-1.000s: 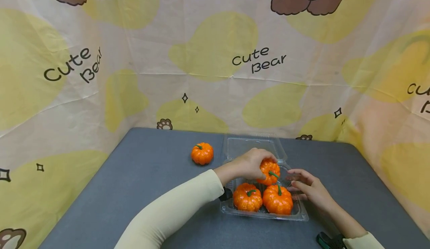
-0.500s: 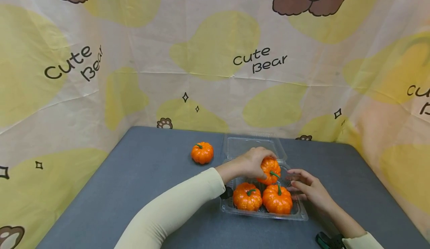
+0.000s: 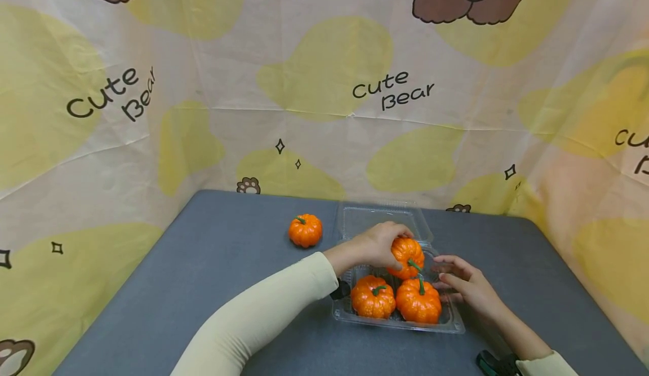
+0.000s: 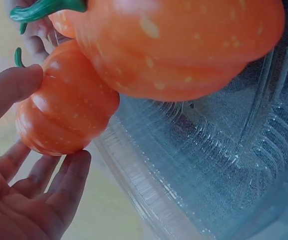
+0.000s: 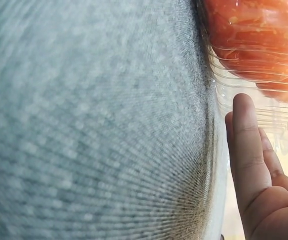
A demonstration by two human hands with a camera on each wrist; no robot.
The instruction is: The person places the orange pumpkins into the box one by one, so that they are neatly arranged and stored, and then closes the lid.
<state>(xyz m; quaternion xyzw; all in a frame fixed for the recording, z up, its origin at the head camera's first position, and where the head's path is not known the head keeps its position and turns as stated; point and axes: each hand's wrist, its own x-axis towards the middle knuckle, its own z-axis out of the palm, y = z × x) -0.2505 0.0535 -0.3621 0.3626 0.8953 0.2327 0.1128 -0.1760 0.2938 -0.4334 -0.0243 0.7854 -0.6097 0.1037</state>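
My left hand (image 3: 377, 245) grips a small orange toy pumpkin (image 3: 408, 256) with a green stem, over the back right part of a clear plastic clamshell box (image 3: 395, 325). In the left wrist view, thumb and fingers lie on opposite sides of that pumpkin. Two more pumpkins sit side by side at the box's front: a left one (image 3: 372, 298) and a right one (image 3: 418, 302). My right hand (image 3: 469, 283) is at the box's right side, its fingers extended along the ribbed wall (image 5: 253, 75) in the right wrist view.
Another orange pumpkin (image 3: 305, 230) stands on the grey table (image 3: 228, 252), to the left behind my left forearm. The box's clear lid (image 3: 377, 218) lies folded open toward the back. A printed cloth (image 3: 314, 71) hangs behind the table.
Almost nothing differs. The held pumpkin has shifted very slightly to the right, with the left hand still round it. My right hand and the other pumpkins stay in place.
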